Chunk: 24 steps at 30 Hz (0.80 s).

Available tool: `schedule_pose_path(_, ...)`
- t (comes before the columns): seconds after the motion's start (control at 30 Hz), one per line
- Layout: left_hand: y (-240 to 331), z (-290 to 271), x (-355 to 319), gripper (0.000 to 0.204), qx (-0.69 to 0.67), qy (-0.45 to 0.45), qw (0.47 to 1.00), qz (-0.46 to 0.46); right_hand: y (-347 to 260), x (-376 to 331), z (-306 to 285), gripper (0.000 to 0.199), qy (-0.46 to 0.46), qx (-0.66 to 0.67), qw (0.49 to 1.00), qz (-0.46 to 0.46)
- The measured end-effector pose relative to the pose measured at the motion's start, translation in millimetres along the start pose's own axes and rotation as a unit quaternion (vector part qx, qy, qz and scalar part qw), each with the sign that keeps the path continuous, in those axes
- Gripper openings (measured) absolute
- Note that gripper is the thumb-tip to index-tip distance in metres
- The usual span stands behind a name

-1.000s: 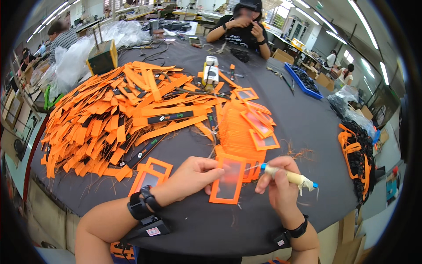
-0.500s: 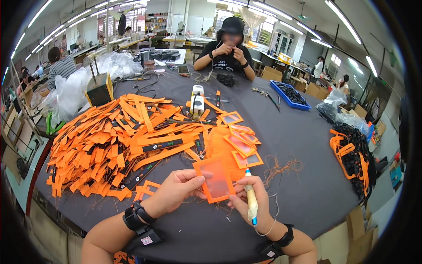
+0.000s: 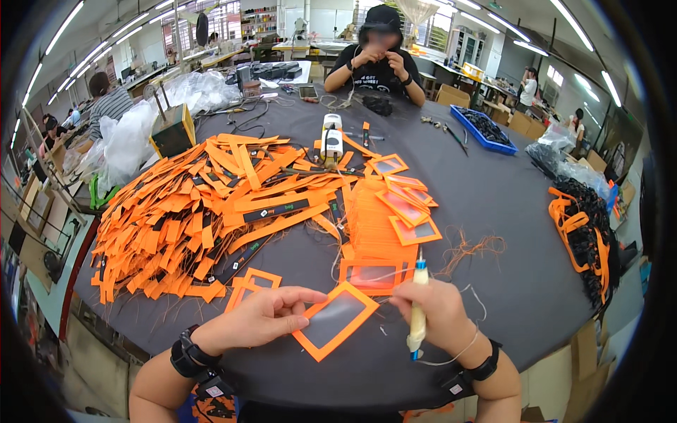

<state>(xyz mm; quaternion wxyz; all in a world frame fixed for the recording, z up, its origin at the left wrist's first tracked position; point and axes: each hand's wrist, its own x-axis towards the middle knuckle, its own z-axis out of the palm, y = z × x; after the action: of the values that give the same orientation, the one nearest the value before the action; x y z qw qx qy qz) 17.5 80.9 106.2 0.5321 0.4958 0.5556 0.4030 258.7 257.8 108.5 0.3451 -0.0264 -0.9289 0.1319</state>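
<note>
Left hand [image 3: 268, 316], one: thumb and forefinger are meeting the left-hand edges of an orange-bordered clear window panel [image 3: 338, 321], a gap showing between the fingertips; whether they are pinching it or merely touching, I cannot tell. The panel is sitting cornerwise, just right of these fingers and left of the opposite ones.

Right hand [image 3: 438, 310], one: fingers are gripping a pen-shaped tool [image 3: 418, 314], cream-wrapped, blue at both ends, its thin tip pointing away beyond them.

Second window panel [image 3: 372, 273], one: lying flat just beyond and between both sets of fingers.

Stack of orange panels [image 3: 374, 211], one: standing farther beyond, its top pieces fanning loosely toward the tool's tip.

Pale cord [image 3: 485, 314], one: looping on the surface [image 3: 504, 211] outside the right fingers and running past the wrist.

Orange threads [image 3: 469, 254], one tangle: lying beyond and right of the right fingers.

Hazards, by my judgement: a dipping tip could be scratching or marking clear film; a light left hold could be letting the panel slip; a snagging cord could be jerking the tool sideways; a straying knuckle could be toppling the fanned pieces.
</note>
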Motion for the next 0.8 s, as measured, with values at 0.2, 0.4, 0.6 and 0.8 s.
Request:
schedule_pose_path(0.2, 3, 2, -3, 0.043, 0.157, -0.004, 0.988, -0.001, -10, 3, 3, 0.036, -0.078, 0.198, 0.961, 0.175)
schedule_pose_path(0.4, 4, -4, -1, 0.041, 0.473, -0.003, 0.874, 0.110, -14, 4, 9, 0.037, -0.194, 0.285, 0.908, 0.240)
schedule_pose_path(0.6, -3, 22, 16, 0.034, 0.474, 0.049, 0.860, 0.184, -17, -1, 22, 0.036, -0.169, 0.292, 0.913, 0.229)
schedule_pose_path(0.8, -11, 47, 40, 0.019, 0.355, 0.030, 0.910, 0.211, -22, -4, 30, 0.039, -0.111, 0.317, 0.914, 0.226)
